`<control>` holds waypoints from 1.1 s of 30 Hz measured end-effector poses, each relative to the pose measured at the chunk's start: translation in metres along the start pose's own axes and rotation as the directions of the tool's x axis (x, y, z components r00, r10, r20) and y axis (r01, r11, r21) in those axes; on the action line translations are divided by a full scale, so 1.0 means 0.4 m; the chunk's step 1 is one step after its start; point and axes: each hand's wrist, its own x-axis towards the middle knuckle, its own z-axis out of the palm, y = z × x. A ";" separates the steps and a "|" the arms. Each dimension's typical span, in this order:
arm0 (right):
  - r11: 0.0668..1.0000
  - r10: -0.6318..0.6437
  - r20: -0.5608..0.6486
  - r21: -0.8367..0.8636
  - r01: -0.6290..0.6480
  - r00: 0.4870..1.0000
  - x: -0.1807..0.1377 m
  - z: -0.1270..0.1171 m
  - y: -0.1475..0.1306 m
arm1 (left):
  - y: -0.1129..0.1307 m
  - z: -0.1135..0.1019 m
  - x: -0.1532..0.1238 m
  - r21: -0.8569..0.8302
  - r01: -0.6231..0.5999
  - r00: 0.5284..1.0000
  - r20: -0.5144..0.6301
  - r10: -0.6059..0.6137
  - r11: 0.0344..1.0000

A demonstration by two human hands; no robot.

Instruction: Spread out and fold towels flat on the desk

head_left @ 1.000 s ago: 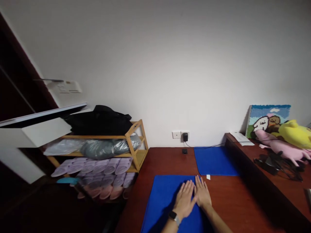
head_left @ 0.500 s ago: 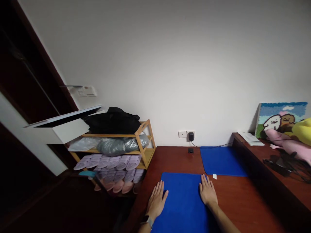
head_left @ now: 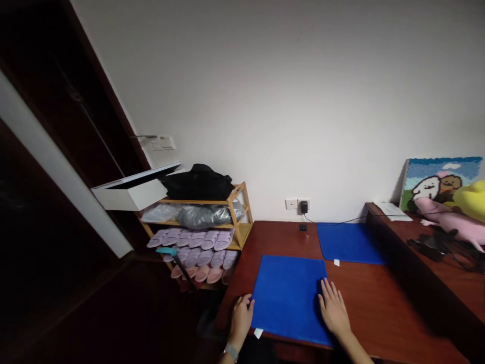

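A blue cloth lies flat on the dark red wooden table, near its front edge. My left hand rests at the cloth's lower left corner, fingers slightly curled on the edge, a watch on the wrist. My right hand lies flat with fingers spread on the cloth's right edge. A small white tag sticks out at the cloth's front left corner. A second blue cloth lies farther back, with a white tag at its front edge.
A wooden shoe rack with several pink slippers stands left of the table; a black bag and a white box sit on top. A wall charger and cable run right. Plush toys and a picture occupy the raised right ledge.
My hands moved apart from the cloth's middle to its left and right edges and slid toward the front edge. The view shifted, so the whole cloth now shows.
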 end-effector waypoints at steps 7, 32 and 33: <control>1.000 -0.007 0.051 -0.023 0.008 0.999 -0.071 0.019 0.007 | 0.027 -0.041 -0.022 0.041 0.004 1.000 -0.024 -0.003 0.999; 0.997 0.018 0.006 -0.069 -0.017 1.000 -0.147 0.029 -0.043 | 0.311 0.131 -0.108 0.036 -0.480 0.839 0.309 0.447 0.876; 0.997 0.018 -0.002 -0.070 -0.018 1.000 -0.147 0.031 -0.043 | 0.269 0.108 -0.101 0.072 -0.450 0.859 0.306 0.409 0.890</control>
